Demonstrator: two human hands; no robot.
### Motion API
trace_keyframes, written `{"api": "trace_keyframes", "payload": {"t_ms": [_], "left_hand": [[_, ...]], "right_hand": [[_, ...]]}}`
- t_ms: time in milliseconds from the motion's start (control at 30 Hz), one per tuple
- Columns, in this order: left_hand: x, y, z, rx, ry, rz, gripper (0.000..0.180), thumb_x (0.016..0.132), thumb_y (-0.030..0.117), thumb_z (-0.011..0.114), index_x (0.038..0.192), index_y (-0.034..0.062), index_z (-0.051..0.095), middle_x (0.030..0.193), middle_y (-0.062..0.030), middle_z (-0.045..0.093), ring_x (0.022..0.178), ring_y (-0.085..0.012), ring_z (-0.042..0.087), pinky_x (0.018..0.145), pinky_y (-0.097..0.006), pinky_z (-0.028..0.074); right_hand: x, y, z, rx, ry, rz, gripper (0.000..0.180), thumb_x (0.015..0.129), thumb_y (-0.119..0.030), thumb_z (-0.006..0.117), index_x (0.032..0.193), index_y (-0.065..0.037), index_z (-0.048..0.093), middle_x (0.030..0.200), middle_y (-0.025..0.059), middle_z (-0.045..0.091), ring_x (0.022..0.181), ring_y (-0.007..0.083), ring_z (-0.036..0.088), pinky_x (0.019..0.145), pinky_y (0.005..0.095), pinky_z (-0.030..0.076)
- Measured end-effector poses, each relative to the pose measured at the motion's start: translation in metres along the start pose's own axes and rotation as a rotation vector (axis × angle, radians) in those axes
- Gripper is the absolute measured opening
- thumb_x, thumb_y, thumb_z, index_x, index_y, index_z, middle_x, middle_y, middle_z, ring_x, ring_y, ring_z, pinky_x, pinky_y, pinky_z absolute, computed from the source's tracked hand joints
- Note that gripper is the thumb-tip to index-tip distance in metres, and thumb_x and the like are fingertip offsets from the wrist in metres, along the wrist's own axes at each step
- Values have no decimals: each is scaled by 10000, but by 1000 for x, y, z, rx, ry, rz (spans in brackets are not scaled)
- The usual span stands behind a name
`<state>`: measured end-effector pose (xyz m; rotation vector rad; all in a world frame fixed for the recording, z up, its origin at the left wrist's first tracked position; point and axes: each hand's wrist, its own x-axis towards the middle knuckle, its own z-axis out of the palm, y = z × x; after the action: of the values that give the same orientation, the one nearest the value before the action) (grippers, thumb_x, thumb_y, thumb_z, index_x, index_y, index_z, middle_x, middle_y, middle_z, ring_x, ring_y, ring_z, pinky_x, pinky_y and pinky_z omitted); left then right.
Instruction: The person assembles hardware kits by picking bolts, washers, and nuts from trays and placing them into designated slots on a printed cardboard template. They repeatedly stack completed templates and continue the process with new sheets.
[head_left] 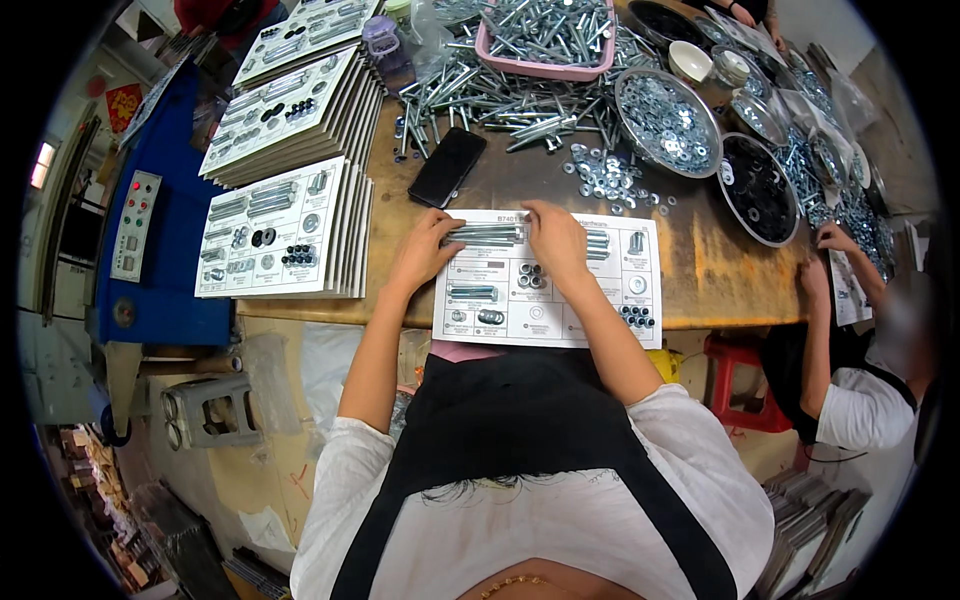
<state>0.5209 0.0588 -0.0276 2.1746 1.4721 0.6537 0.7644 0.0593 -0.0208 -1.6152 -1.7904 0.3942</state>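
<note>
A white hardware card [515, 318] printed with a grid lies before me at the table's front edge. Long silver bolts [485, 234] lie side by side in its upper row. The fingers of my left hand [424, 247] close over their left end. My right hand [557, 240] is curled at their right end, its fingertips partly hidden. Beside that hand lie more bolts [597, 244]. Shorter bolts [472, 292], dark-ringed nuts [531, 277] and black-topped nuts [637, 317] sit in other boxes of the card.
Stacked filled cards [262, 240] stand at left. A black phone [447, 167] lies behind my card. Beyond are loose washers [604, 175], heaped bolts, a pink basket [545, 70], a washer bowl [668, 122] and a bowl of black rings [757, 188]. A co-worker [850, 390] sits at right.
</note>
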Motion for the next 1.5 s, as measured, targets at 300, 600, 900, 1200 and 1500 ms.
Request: {"api": "trace_keyframes", "payload": {"t_ms": [300,600,900,1200,1500], "left_hand": [[11,15,7,-1,-46,19,327,817,156,717,1140,127,686,1081,-93,571,940,-290,611,823,-380,499],[15,18,5,-62,-53,11,296,807,153,725,1103,140,708,1072,-82,580,917,-276,617,808,-371,501],[-30,-13,9,-281,322,-77,345,883,95,631,1222,41,591,910,-94,510,717,-189,467,679,-295,428],[-87,-7,24,-284,544,-177,181,950,89,524,1032,6,663,888,-123,611,790,-237,599,700,-325,470],[-89,5,18,-162,532,-85,154,925,96,571,875,28,700,768,-120,631,669,-265,614,600,-347,471]], "right_hand": [[-13,2,-14,74,-136,138,250,920,-118,505,1083,-80,690,848,125,724,787,354,682,738,442,532],[-14,4,-15,147,-175,153,269,920,-92,465,1075,-70,685,850,92,733,793,313,691,739,408,529],[89,17,-58,364,165,-130,215,925,-152,566,1084,-66,682,961,143,708,864,321,676,760,368,520],[315,68,-73,-353,447,23,235,857,-286,628,981,-107,718,931,167,697,885,366,666,790,472,517],[319,57,-46,-478,369,-12,234,721,-224,625,808,-18,692,828,181,703,781,342,701,688,455,556]]}}
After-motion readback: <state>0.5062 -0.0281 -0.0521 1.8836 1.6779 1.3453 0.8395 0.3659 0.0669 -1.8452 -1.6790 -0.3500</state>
